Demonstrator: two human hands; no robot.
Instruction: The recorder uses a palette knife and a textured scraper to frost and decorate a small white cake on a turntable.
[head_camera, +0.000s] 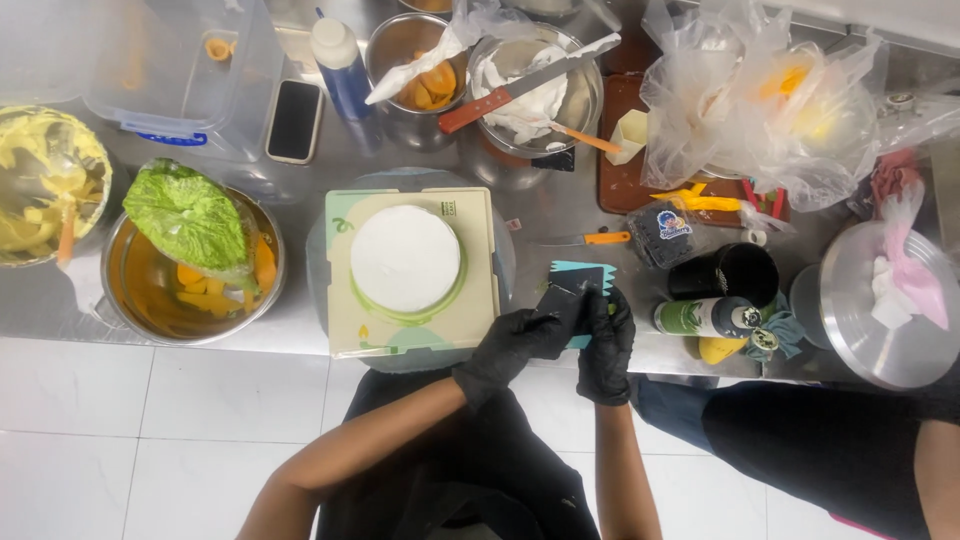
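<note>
Holding a teal cake comb (585, 276) between both gloved hands, I have my left hand (512, 350) pinched on its lower left corner and my right hand (606, 345) wrapped around its right edge, both closed on it, just off the right side of the cake board (412, 330). From the head camera, the white frosted cake (405, 258) sits centred on that board, near my knuckles. My judgement: the smooth frosting is close enough that a careless swing of my left hand could gouge it. The comb's toothed top edge could also slip in slick gloves and drop to the floor. The orange-handled knife (588, 239) lies just beyond the comb, where I could knock it.
</note>
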